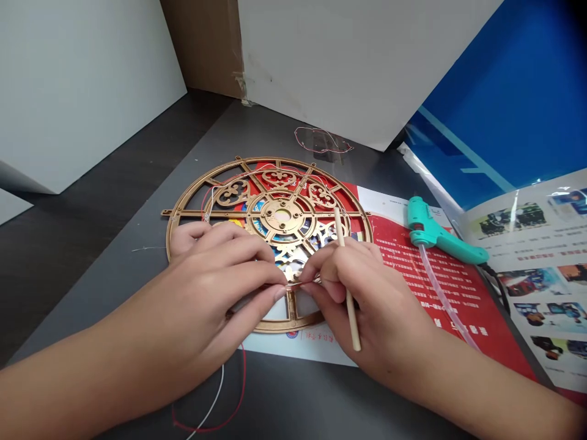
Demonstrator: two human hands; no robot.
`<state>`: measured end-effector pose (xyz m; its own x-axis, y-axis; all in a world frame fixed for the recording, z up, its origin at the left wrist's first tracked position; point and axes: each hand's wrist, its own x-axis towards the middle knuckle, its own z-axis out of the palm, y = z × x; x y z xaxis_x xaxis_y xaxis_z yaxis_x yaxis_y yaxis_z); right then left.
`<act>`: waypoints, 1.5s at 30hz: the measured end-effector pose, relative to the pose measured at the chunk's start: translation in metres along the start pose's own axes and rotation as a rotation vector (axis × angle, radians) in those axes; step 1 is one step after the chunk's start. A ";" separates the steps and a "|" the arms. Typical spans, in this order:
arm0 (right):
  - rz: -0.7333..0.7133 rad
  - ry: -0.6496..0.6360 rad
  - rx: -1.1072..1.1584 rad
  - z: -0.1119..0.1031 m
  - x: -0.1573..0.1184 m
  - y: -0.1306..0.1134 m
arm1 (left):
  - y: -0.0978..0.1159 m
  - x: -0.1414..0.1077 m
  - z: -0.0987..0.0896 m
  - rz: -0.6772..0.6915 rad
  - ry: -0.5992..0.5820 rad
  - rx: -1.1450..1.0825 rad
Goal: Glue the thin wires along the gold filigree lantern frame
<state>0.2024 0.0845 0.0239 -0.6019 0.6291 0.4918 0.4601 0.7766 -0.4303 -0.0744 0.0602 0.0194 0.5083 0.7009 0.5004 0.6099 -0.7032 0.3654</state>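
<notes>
While the wires [244,373] trail slack nearest us, likely to avoid tugging, our left hand [215,275] and right hand [362,281] pinch them narrowly over the near side of the flat-lying wheel [275,225]. Our right hand also tucks a stick [352,318], apparently so it can pinch freely. A glue gun [419,223] lies beyond.

Single head-worn camera, close above desk [284,400], facing forward and down at gold wheel [276,223]
</notes>
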 end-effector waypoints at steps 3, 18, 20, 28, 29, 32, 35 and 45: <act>-0.001 0.003 0.013 0.000 0.001 0.000 | 0.000 0.000 0.001 -0.043 0.020 -0.022; 0.047 -0.011 0.005 -0.004 0.004 -0.006 | 0.003 0.003 0.003 -0.064 -0.066 -0.040; 0.053 -0.012 0.011 -0.002 0.004 -0.005 | -0.002 0.001 -0.001 -0.059 -0.098 -0.023; 0.073 -0.026 0.022 -0.001 0.005 -0.004 | -0.008 -0.003 -0.014 -0.101 0.053 0.211; 0.074 -0.023 0.020 -0.001 0.005 -0.004 | -0.007 -0.003 -0.014 -0.122 0.052 0.210; 0.069 -0.012 0.013 -0.001 0.004 -0.005 | -0.002 -0.005 -0.013 -0.090 0.013 0.152; 0.037 0.008 -0.025 -0.003 0.002 -0.008 | 0.002 -0.007 -0.011 -0.008 0.014 0.162; -0.045 -0.074 -0.116 -0.003 -0.006 -0.002 | -0.006 -0.010 -0.010 0.111 -0.050 0.208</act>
<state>0.2075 0.0792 0.0243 -0.6681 0.5926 0.4500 0.5012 0.8054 -0.3165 -0.0888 0.0564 0.0201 0.6052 0.6294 0.4873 0.6581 -0.7401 0.1386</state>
